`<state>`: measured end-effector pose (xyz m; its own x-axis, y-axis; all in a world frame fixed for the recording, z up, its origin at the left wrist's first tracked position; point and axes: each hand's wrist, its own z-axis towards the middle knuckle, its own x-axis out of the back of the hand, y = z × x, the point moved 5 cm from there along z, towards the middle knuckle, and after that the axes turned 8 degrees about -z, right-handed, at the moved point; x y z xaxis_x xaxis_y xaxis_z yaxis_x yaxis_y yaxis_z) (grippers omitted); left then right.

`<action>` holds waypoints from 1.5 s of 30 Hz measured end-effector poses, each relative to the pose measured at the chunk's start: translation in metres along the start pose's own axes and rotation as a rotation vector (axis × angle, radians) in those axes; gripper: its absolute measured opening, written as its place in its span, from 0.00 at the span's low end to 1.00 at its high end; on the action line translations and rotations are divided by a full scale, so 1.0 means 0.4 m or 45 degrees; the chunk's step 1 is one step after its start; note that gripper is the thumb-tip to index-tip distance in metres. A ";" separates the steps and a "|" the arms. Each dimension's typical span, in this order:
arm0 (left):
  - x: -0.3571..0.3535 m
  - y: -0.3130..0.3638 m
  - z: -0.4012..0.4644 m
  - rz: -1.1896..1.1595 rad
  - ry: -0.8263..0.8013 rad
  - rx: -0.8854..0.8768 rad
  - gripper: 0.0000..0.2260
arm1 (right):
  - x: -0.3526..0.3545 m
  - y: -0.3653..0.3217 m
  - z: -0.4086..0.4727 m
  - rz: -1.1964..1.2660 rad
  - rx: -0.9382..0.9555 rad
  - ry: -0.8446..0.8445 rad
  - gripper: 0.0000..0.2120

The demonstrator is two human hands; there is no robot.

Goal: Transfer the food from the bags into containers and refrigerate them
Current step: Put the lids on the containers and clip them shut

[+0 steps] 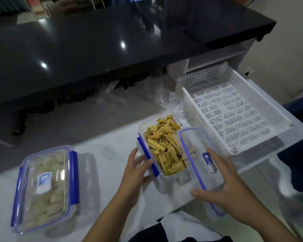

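Observation:
An open clear container [148, 125] holds yellow chip sticks [166, 145] at the centre of the white table. My left hand [135, 173] touches its near left side by the blue clip [148, 157], fingers fairly straight. My right hand [222, 187] grips the clear blue-rimmed lid [196, 154], which is tilted over the container's right edge. A second container [44, 187], lidded and clipped, holds pale food pieces at the left.
A white perforated basket [234, 112] lies at the right. Two crumpled clear plastic bags [171, 103] lie behind the open container. A black glossy counter [112, 41] runs across the back. The white table surface [110, 154] spans the foreground.

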<state>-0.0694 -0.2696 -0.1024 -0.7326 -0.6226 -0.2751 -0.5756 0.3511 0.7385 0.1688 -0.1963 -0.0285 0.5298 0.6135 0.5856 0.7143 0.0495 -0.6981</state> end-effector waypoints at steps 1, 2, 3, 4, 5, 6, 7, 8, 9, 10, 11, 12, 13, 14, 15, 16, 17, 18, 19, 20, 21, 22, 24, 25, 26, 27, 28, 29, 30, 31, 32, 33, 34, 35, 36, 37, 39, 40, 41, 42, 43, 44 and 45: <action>-0.008 0.001 0.010 -0.031 -0.022 -0.003 0.29 | 0.001 0.001 0.003 -0.017 -0.002 0.001 0.58; -0.016 0.005 0.017 -0.050 -0.034 -0.011 0.28 | 0.002 0.000 0.004 -0.034 -0.006 0.005 0.58; -0.023 0.011 0.024 -0.055 -0.036 -0.019 0.28 | 0.004 0.002 0.004 -0.048 -0.014 0.012 0.59; -0.028 0.014 0.032 -0.050 -0.031 -0.028 0.28 | 0.005 0.003 0.003 -0.057 -0.023 0.020 0.59; -0.032 0.017 0.039 -0.042 -0.024 -0.037 0.29 | 0.006 0.005 0.001 -0.064 -0.034 0.029 0.59; -0.035 0.018 0.042 -0.029 -0.014 -0.050 0.30 | 0.006 0.007 -0.001 -0.078 -0.047 0.036 0.59; -0.036 0.017 0.042 -0.006 -0.001 -0.067 0.31 | 0.004 0.008 -0.005 -0.108 -0.068 0.039 0.59; -0.037 0.015 0.037 0.014 0.009 -0.083 0.33 | 0.002 0.011 -0.008 -0.166 -0.094 0.039 0.59; -0.036 0.009 0.031 0.022 0.014 -0.092 0.34 | 0.000 0.016 -0.013 -0.260 -0.117 0.037 0.58; -0.034 -0.001 0.020 0.008 0.009 -0.097 0.34 | -0.001 0.018 -0.018 -0.392 -0.127 0.029 0.58; -0.030 -0.012 0.008 -0.027 -0.003 -0.093 0.34 | -0.001 0.018 -0.026 -0.538 -0.122 0.020 0.57; -0.026 -0.025 -0.006 -0.078 -0.021 -0.079 0.34 | 0.003 0.017 -0.034 -0.679 -0.103 0.019 0.57; -0.022 -0.037 -0.017 -0.137 -0.039 -0.057 0.35 | 0.010 0.018 -0.040 -0.811 -0.079 0.018 0.56; -0.016 -0.050 -0.025 -0.189 -0.052 -0.034 0.37 | 0.019 0.018 -0.047 -0.934 -0.061 0.010 0.55; -0.011 -0.062 -0.030 -0.231 -0.059 -0.011 0.38 | 0.028 0.019 -0.055 -1.032 -0.054 -0.008 0.54; -0.005 -0.071 -0.033 -0.271 -0.055 0.004 0.40 | 0.036 0.023 -0.063 -1.101 -0.055 -0.031 0.53; 0.001 -0.077 -0.033 -0.317 -0.039 0.009 0.42 | 0.041 0.028 -0.069 -1.144 -0.053 -0.049 0.52; 0.009 -0.081 -0.032 -0.355 -0.016 0.005 0.43 | 0.044 0.031 -0.072 -1.172 -0.039 -0.053 0.52; 0.017 -0.083 -0.030 -0.381 0.004 -0.001 0.41 | 0.043 0.034 -0.072 -1.187 -0.023 -0.046 0.53; 0.023 -0.084 -0.029 -0.379 0.013 -0.013 0.38 | 0.039 0.036 -0.068 -1.195 -0.012 -0.041 0.53; 0.028 -0.082 -0.029 -0.346 0.013 -0.028 0.33 | 0.032 0.036 -0.060 -1.199 -0.007 -0.048 0.53; 0.033 -0.079 -0.031 -0.294 0.004 -0.044 0.29 | 0.023 0.033 -0.049 -1.207 -0.006 -0.062 0.53; 0.037 -0.076 -0.036 -0.217 -0.011 -0.052 0.26 | -0.001 0.020 -0.015 -1.238 0.006 -0.090 0.52; 0.037 -0.074 -0.039 -0.199 -0.015 -0.046 0.26 | -0.014 0.010 0.004 -1.246 0.023 -0.095 0.52; 0.037 -0.071 -0.041 -0.189 -0.014 -0.041 0.27 | -0.026 0.001 0.020 -1.242 0.043 -0.099 0.51; 0.038 -0.069 -0.042 -0.182 -0.010 -0.034 0.27 | -0.037 -0.007 0.034 -1.232 0.062 -0.106 0.51; 0.039 -0.068 -0.042 -0.179 -0.005 -0.028 0.28 | -0.046 -0.014 0.044 -1.226 0.077 -0.115 0.50; 0.040 -0.066 -0.041 -0.182 0.001 -0.024 0.28 | -0.050 -0.017 0.049 -1.232 0.087 -0.126 0.49; 0.042 -0.065 -0.040 -0.187 0.005 -0.020 0.27 | -0.050 -0.021 0.050 -1.242 0.089 -0.137 0.50; 0.043 -0.064 -0.039 -0.193 0.009 -0.014 0.27 | -0.046 -0.023 0.046 -1.246 0.085 -0.152 0.50; 0.044 -0.063 -0.039 -0.202 0.010 -0.009 0.27 | -0.038 -0.025 0.039 -1.240 0.080 -0.168 0.51; 0.043 -0.063 -0.040 -0.208 0.010 -0.006 0.26 | -0.026 -0.026 0.029 -1.227 0.071 -0.180 0.52; 0.042 -0.062 -0.040 -0.206 0.012 -0.005 0.26 | -0.012 -0.030 0.017 -1.197 0.064 -0.180 0.52; 0.041 -0.061 -0.041 -0.201 0.017 -0.002 0.26 | 0.002 -0.034 0.006 -1.153 0.059 -0.166 0.53; 0.041 -0.060 -0.041 -0.194 0.023 0.000 0.25 | 0.013 -0.038 -0.001 -1.113 0.059 -0.145 0.53; 0.040 -0.059 -0.041 -0.188 0.026 0.003 0.26 | 0.021 -0.042 -0.003 -1.090 0.059 -0.122 0.53; 0.038 -0.058 -0.040 -0.181 0.021 0.006 0.26 | 0.014 -0.048 0.011 -1.088 0.054 -0.087 0.53; 0.036 -0.055 -0.040 -0.178 0.016 0.003 0.26 | -0.001 -0.050 0.027 -1.086 0.047 -0.081 0.53; 0.034 -0.052 -0.041 -0.175 0.011 0.000 0.26 | -0.021 -0.052 0.046 -1.072 0.041 -0.089 0.52; 0.032 -0.048 -0.041 -0.170 0.008 -0.004 0.26 | -0.044 -0.056 0.064 -1.044 0.039 -0.094 0.52; 0.031 -0.046 -0.042 -0.162 0.009 -0.006 0.26 | -0.065 -0.060 0.079 -1.012 0.042 -0.095 0.51; 0.030 -0.045 -0.042 -0.156 0.014 -0.003 0.27 | -0.081 -0.065 0.088 -0.995 0.049 -0.094 0.52; 0.030 -0.045 -0.041 -0.153 0.021 0.003 0.27 | -0.090 -0.068 0.092 -0.997 0.055 -0.098 0.52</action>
<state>-0.0619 -0.2950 -0.1088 -0.6520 -0.6717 -0.3517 -0.6602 0.2749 0.6990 0.1136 -0.1906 -0.0457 -0.1548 0.4403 0.8844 0.8472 0.5197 -0.1105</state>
